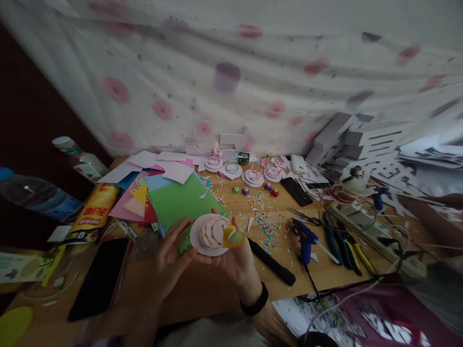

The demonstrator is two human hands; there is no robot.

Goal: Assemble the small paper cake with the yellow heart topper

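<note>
I had the round white paper disc with pale pink curled paper petals [210, 234] raised above the wooden tabletop [217, 289], close in front of me. My right hand [235, 260] was cupped under it from about five o'clock, fingers curled up around the rim, and its thumb and forefinger pinched a small yellow-green paper piece [233, 237] against the disc's three o'clock edge. My left hand [170, 260] was half open at the disc's eight o'clock, fingertips just touching the rim to steady it, gripping nothing of its own.

I judged that I was in the middle of fitting that yellow piece onto the flower, with the pink petals already laid in an overlapping fan. The next move, as I read it, called for a firm press to seat the piece, and probably glue: the blue hot-glue gun [305, 239] lay on the tabletop at three o'clock from the disc, well apart, so one hand would have had to let go to reach it.

Behind the disc, at eleven o'clock, lay the green sheet in a fan of coloured paper sheets [177, 200]. At twelve to one o'clock, near the flowered curtain [231, 72], stood several finished white discs with pink decorations [252, 177]. Multicoloured paper confetti [267, 226] was scattered at two o'clock, and a black smartphone [99, 277] lay at eight o'clock.
</note>
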